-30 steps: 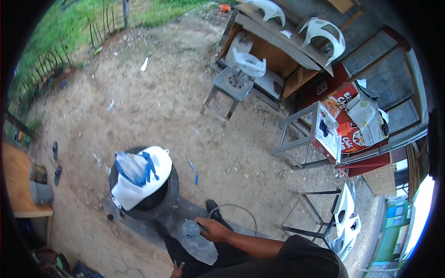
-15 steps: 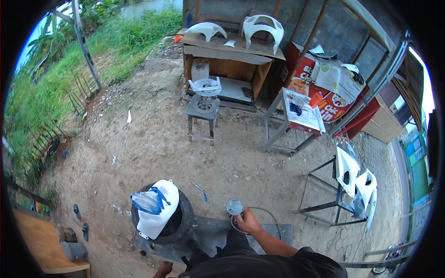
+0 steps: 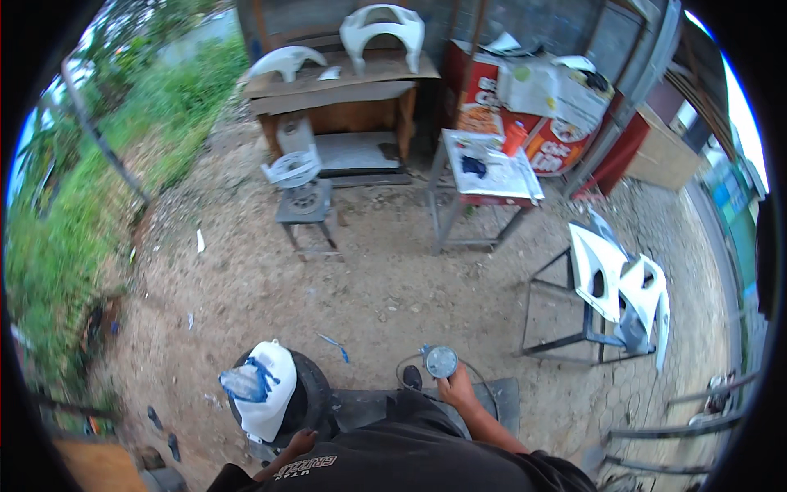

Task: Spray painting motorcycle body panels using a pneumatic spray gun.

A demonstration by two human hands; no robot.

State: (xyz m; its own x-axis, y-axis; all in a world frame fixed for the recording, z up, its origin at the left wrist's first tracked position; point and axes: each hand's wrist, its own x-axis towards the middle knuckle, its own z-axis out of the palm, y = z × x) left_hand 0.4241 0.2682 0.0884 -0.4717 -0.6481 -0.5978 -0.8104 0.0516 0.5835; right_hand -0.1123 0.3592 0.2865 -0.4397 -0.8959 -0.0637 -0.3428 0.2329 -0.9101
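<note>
The right hand (image 3: 461, 389) is closed around a small spray gun with a round grey cup (image 3: 441, 361) on top. The cup sits just above the fingers, right in front of the person's body. A thin hose (image 3: 403, 371) loops from it over the ground.

The left hand (image 3: 300, 444) rests low down, touching the edge of a black tyre (image 3: 316, 394). Its fingers look curled, but it is too small to tell if they grip anything. On the tyre lies a smooth white plastic panel (image 3: 269, 392), rounded like a shell, with a clear plastic bag and blue strips (image 3: 244, 381) on it.

Ahead is a wide open patch of sandy ground (image 3: 385, 287), rough with little stones. A small blue scrap (image 3: 334, 343) lies on it near the tyre. Grass (image 3: 74, 221) runs along the left edge.

On the right, two shiny white panels (image 3: 619, 283) lean on a thin black metal frame (image 3: 566, 328). Farther off stand a small grey metal stool (image 3: 305, 209) with a white part on top, and a metal table (image 3: 488, 176) covered with paper. Behind them is a brown wooden bench (image 3: 344, 102) with more curved white panels (image 3: 382, 33).
</note>
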